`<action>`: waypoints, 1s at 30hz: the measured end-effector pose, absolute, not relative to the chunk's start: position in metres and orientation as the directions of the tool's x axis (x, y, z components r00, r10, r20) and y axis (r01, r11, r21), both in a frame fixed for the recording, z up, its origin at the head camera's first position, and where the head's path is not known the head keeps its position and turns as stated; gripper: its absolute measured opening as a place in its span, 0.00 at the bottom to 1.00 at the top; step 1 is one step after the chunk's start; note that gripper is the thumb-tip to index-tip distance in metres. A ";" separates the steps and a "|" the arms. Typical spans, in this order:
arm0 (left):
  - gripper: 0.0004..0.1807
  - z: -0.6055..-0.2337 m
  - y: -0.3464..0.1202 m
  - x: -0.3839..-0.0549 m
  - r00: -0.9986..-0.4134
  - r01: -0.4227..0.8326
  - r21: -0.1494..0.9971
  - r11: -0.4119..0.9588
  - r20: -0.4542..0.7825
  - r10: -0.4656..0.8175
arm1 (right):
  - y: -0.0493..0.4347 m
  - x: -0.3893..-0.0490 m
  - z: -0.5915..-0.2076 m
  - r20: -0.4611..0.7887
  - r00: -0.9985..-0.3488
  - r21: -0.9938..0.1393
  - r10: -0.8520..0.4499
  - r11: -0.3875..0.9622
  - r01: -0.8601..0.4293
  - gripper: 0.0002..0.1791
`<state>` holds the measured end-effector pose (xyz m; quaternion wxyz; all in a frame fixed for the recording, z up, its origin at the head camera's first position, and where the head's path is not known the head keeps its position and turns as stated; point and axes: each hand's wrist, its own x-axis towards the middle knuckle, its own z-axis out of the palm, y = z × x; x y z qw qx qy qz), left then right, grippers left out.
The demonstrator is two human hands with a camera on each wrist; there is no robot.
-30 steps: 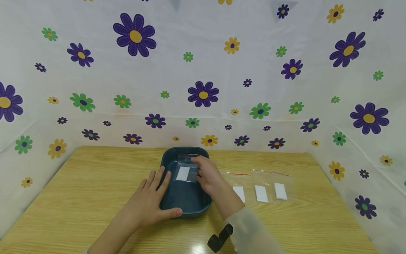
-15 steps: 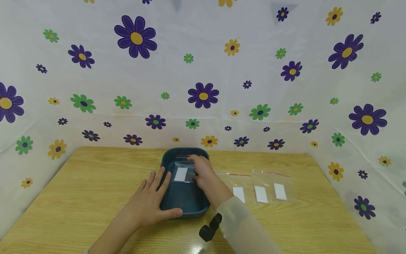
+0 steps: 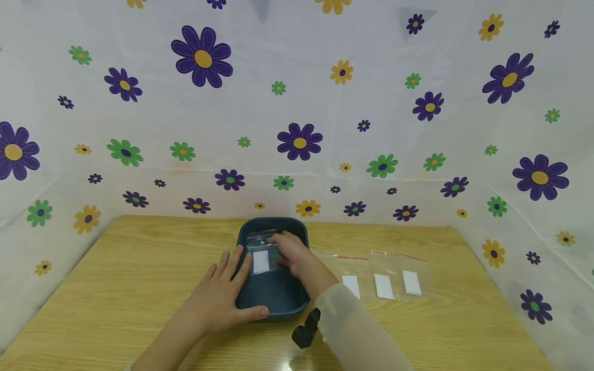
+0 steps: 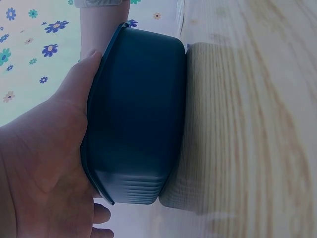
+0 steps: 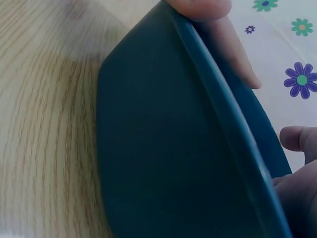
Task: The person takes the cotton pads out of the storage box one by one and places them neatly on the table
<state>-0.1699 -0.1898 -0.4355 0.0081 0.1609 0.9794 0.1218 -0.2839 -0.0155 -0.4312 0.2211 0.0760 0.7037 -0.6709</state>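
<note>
A clear zip bag [image 3: 261, 261] with a white label patch lies in the dark teal tray [image 3: 274, 304], seen in the head view. My right hand [image 3: 297, 256] reaches over the tray's right side. Its index finger extends over the bag's upper right, with the thumb apart below, near the bag's right edge. The right wrist view shows that hand's fingers [image 5: 296, 138] past the rim, with the bag hidden. My left hand [image 3: 221, 299] rests with spread fingers along the tray's left rim. In the left wrist view the left hand [image 4: 54, 134] touches the tray's rim.
Several similar zip bags lie in a row right of the tray, including a middle bag [image 3: 383, 286] and a far-right bag [image 3: 411, 283]. The wooden table [image 3: 139, 268] meets a flower-print cloth [image 3: 352, 98] behind and at both sides.
My right hand has moved left and lowered the zip bag, which now lies further left and lower in the tray. The left hand has kept its place on the rim.
</note>
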 end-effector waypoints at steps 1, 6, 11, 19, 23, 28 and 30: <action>0.65 -0.436 -0.190 -0.169 -0.948 0.315 0.242 0.918 0.026 0.318 | -0.016 -0.284 -0.431 -0.416 -0.888 -0.909 -0.195 0.113 0.401 0.42; 0.65 -0.437 -0.191 -0.168 -0.946 0.320 0.243 0.915 0.033 0.322 | -0.019 -0.283 -0.432 -0.411 -0.885 -0.905 -0.220 0.212 0.368 0.36; 0.65 -0.438 -0.192 -0.168 -0.945 0.324 0.238 0.916 0.044 0.323 | -0.022 -0.282 -0.434 -0.404 -0.885 -0.903 -0.229 0.255 0.346 0.18; 0.66 -0.439 -0.192 -0.166 -0.942 0.332 0.244 0.911 0.050 0.331 | -0.028 -0.269 -0.430 -0.218 -0.928 -0.642 -0.301 0.761 -0.096 0.25; 0.66 -0.437 -0.192 -0.166 -0.942 0.334 0.252 0.908 0.046 0.333 | -0.033 -0.259 -0.426 -0.223 -0.923 -0.322 -0.313 0.917 -0.233 0.35; 0.66 -0.437 -0.192 -0.166 -0.942 0.332 0.245 0.911 0.040 0.333 | -0.036 -0.253 -0.423 -0.263 -0.928 -0.205 -0.263 0.955 -0.213 0.47; 0.66 -0.437 -0.192 -0.166 -0.942 0.332 0.243 0.912 0.039 0.333 | -0.035 -0.253 -0.424 -0.270 -0.932 -0.224 -0.241 0.957 -0.183 0.50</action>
